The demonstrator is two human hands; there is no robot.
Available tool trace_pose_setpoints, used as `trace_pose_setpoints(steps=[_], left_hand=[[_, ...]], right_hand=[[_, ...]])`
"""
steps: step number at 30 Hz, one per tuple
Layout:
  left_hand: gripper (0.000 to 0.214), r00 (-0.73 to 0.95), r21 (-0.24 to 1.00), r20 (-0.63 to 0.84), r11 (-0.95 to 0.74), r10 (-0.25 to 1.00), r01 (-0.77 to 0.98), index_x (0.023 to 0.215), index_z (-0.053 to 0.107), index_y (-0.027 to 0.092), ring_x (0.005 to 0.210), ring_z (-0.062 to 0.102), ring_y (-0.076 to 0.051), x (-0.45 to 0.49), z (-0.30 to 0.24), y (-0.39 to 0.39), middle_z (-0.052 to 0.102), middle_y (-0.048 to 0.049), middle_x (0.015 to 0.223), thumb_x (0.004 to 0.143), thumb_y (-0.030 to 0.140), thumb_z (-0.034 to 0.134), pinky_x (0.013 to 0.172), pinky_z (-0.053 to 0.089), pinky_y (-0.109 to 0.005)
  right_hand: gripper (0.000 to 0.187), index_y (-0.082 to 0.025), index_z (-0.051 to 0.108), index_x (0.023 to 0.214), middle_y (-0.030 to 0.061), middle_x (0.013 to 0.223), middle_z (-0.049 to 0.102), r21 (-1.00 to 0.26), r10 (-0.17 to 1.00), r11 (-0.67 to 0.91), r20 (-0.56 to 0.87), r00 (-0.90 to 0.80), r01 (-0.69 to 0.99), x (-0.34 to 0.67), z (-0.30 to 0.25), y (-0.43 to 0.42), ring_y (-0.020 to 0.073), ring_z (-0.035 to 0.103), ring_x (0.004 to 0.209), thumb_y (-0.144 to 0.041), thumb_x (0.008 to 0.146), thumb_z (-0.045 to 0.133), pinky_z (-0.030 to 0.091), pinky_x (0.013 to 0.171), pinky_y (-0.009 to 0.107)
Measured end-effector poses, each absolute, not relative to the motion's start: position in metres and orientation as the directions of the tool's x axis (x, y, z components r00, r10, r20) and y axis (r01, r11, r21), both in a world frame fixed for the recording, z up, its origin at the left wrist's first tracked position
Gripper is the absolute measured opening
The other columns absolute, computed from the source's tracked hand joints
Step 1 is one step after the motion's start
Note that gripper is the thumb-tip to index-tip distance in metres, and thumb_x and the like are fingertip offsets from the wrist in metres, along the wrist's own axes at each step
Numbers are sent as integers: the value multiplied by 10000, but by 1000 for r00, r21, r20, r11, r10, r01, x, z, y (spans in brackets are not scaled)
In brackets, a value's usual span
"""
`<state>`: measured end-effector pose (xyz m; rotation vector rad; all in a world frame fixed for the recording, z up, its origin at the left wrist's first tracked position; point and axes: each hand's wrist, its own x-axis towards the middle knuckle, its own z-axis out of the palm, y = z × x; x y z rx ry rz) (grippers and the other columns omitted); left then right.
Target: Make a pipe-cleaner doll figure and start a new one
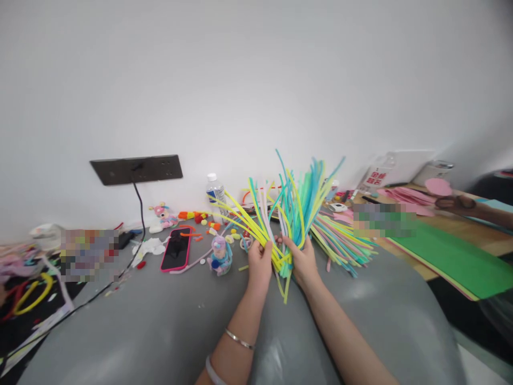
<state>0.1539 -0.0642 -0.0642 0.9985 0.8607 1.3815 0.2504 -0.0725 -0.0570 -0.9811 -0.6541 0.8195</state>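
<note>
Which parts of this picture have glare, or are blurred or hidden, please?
Head view: soft glare on the grey table; the wall brighter in the middle than at the upper right corner; far left and far right edges smeared; two patches pixelated; the coloured stems comparatively clear.

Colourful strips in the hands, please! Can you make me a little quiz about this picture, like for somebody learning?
1. True or false: the left hand and the right hand both hold colourful strips.

2. Pick one: on which of the person's arms is the silver bangle?
A) left
B) right
C) both

3. Say the colour: what colour is the cap on the clear bottle near the wall?

Key: 1. True. 2. A. 3. White.
</note>
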Motion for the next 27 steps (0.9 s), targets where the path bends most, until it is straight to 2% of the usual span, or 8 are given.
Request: trace_pose_setpoints(steps=[2, 5, 12, 16, 18, 23, 25, 27], left_hand=[[282, 45, 917, 61, -38, 997, -397, 849, 665, 169, 709, 656, -193, 153, -67, -62, 686, -29, 702, 758, 429, 722, 674, 512, -288], [305, 55, 913, 48, -21, 997, -407, 848, 672, 170, 695, 654, -191, 154, -68, -61, 674, -20, 670, 736, 445, 743, 669, 509, -286], [385, 84, 858, 27, 20, 996, -514, 901, 675, 160, 847, 685, -216, 155, -61, -64, 742, -67, 882, 647, 413, 815, 794, 512, -319], [369, 46, 871, 32, -5, 998, -491, 877, 669, 156, 849, 691, -213, 154, -62, -64, 746, -67, 880, 634, 385, 826, 806, 513, -319], [377, 47, 879, 29, -3, 998, -477, 886, 669, 155, 812, 692, -207, 154, -64, -64, 748, -68, 869, 639, 396, 823, 775, 516, -312], [425, 128, 852, -16, 80, 992, -517, 902, 651, 152, 754, 706, -217, 158, -67, -65, 757, -89, 825, 674, 483, 788, 730, 527, -327], [438, 147, 842, -7, 85, 989, -532, 923, 653, 153, 788, 714, -229, 158, -66, -65, 761, -93, 834, 687, 501, 776, 754, 533, -340], [426, 114, 857, 15, 46, 993, -513, 929, 664, 157, 840, 715, -233, 158, -64, -65, 764, -89, 872, 687, 487, 784, 789, 531, -340]], right_hand=[[480, -223, 625, 939, 29, 822, 759, -895, 837, 308, 93, 540, -323, 251, -57, -73, 217, 710, 692, -420, 579, 874, 591, 718, 393], [504, -219, 627, 966, 47, 855, 765, -922, 835, 286, 106, 539, -260, 252, -57, -74, 236, 718, 742, -421, 577, 877, 594, 755, 410], [594, -235, 614, 1069, 71, 963, 771, -944, 865, 250, 118, 488, -216, 251, -55, -77, 281, 725, 849, -410, 568, 879, 580, 833, 452], [604, -219, 634, 1055, 83, 1060, 755, -959, 875, 230, 131, 466, -164, 251, -56, -74, 285, 714, 906, -417, 543, 886, 564, 862, 437], [590, -212, 642, 1040, 80, 1037, 756, -961, 878, 222, 124, 463, -163, 252, -56, -72, 277, 712, 882, -433, 548, 882, 568, 832, 420], [504, -211, 622, 922, 15, 754, 729, -954, 827, 217, 67, 558, -206, 254, -54, -73, 209, 670, 641, -455, 558, 871, 554, 651, 347], [502, -214, 616, 927, 18, 747, 732, -949, 831, 220, 62, 552, -224, 253, -52, -74, 215, 676, 641, -467, 569, 861, 558, 653, 355], [515, -214, 627, 969, 44, 830, 757, -946, 843, 235, 84, 532, -223, 252, -51, -74, 242, 706, 734, -484, 589, 846, 572, 724, 383]])
